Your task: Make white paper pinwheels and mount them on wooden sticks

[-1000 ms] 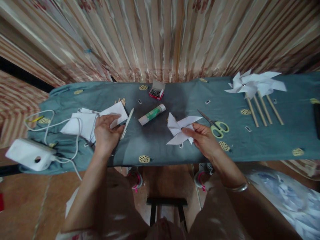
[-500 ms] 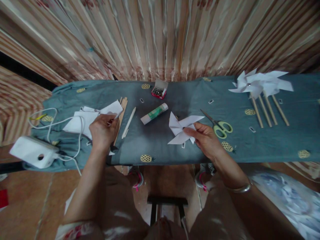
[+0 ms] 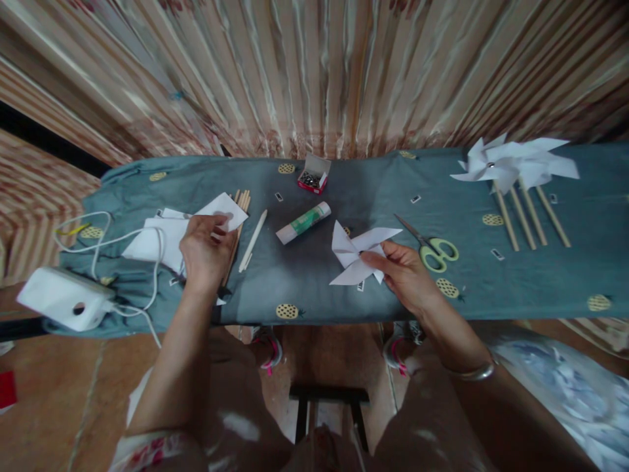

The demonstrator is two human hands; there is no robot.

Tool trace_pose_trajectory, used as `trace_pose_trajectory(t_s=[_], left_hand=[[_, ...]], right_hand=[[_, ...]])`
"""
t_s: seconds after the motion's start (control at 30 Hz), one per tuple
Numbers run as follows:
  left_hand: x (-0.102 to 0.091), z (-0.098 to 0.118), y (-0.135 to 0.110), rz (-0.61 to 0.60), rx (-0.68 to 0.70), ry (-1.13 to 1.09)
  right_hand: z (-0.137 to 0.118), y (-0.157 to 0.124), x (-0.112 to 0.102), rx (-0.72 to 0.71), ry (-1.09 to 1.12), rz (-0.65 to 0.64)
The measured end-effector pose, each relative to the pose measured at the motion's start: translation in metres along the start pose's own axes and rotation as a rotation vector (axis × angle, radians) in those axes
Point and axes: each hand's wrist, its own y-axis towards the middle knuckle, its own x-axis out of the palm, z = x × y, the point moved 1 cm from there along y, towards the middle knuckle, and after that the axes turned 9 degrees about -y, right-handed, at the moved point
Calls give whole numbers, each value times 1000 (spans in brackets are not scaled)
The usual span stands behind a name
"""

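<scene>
Between the thumb and fingers of my right hand [image 3: 405,272] is a white paper pinwheel [image 3: 351,252], held over the cloth by its centre and right side, with a dark spot at its middle. My left hand [image 3: 204,252] is on the left, its fingers curled at a piece of white paper [image 3: 223,206]; the fingertips are partly hidden. More folded white paper [image 3: 160,242] lies beside that hand. Several thin wooden sticks [image 3: 240,200] lie partly beneath its fingers. Just right of them is a white pen [image 3: 254,241].
A glue stick [image 3: 303,223] and an open red box of small metal pins [image 3: 312,179] lie mid-table. Green-handled scissors [image 3: 437,254] are beside my right hand. Finished pinwheels [image 3: 531,167] on sticks lie at the far right. A white device [image 3: 66,298] with cables sits at the left edge.
My left hand has lifted slightly and its fingers have shifted on the paper, whose corner now reaches further right over the sticks. The right hand and pinwheel have stayed nearly still.
</scene>
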Motion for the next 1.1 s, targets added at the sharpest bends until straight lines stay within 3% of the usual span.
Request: trace_pose_trajectory(t_s=[0.43, 0.8, 0.97, 1.1], left_hand=[[1, 7, -10, -116, 47, 238], [4, 13, -9, -162, -16, 322], [-1, 20, -8, -109, -26, 238], [-10, 42, -19, -11, 37, -20]], right_hand=[[1, 0, 1, 7, 24, -3], [4, 0, 0, -13, 5, -18], [3, 0, 0, -26, -3, -13], [-3, -4, 1, -13, 29, -1]])
